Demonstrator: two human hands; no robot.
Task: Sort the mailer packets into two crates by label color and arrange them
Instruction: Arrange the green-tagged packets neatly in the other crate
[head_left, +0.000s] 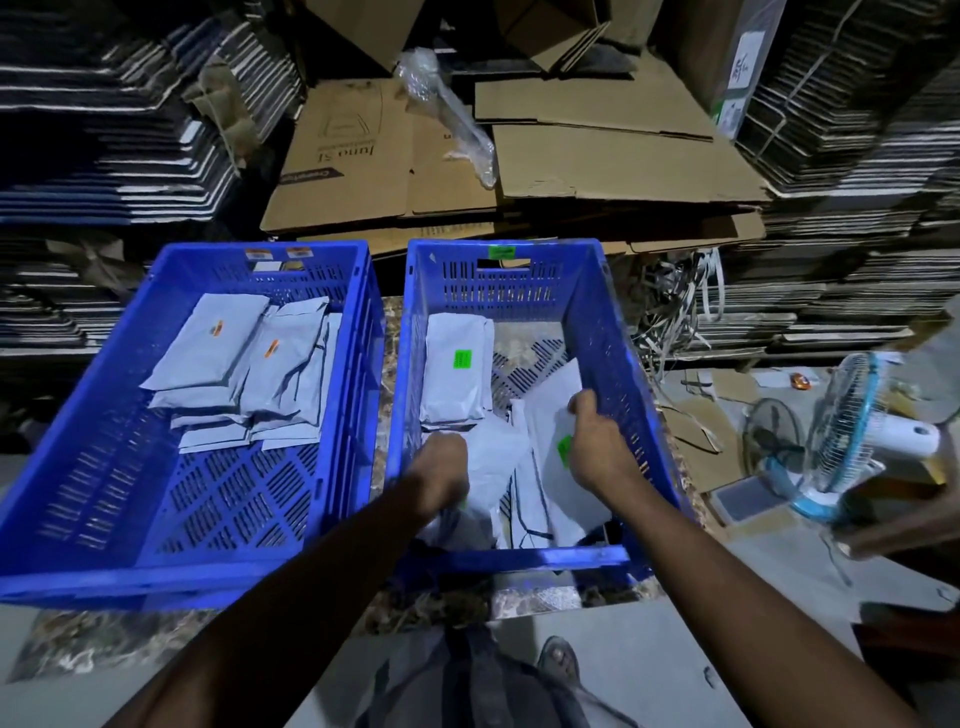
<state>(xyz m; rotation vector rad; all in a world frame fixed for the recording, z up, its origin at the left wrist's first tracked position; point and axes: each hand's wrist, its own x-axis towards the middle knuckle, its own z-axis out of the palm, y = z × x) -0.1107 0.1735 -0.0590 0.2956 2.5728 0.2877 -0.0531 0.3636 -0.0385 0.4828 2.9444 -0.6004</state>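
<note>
Left crate (104, 525): bright blue, slotted floor and walls. Right crate (597, 332): same blue, green sticker (502, 252) on the far rim. Packets in left crate (208, 348): pale grey, small orange labels (216, 328). Packets in right crate (457, 374): pale grey-white, neon green labels (462, 359). Slab under crates (384, 338): mottled brown stone pattern. Flattened cardboard (597, 156): plain tan. Fan (841, 431): light blue rim, white body.

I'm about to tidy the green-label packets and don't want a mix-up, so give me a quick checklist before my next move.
1. Right crate carries a green tag: ok.
2. Right hand grips a green-label packet: ok.
3. Left hand on a loose packet; its label colour: cannot tell.
4. Neat green stack at the crate's far left: ok.
5. Near packets arranged flat: not ok, jumbled.
6. Left crate shows only orange labels: ok.
</note>
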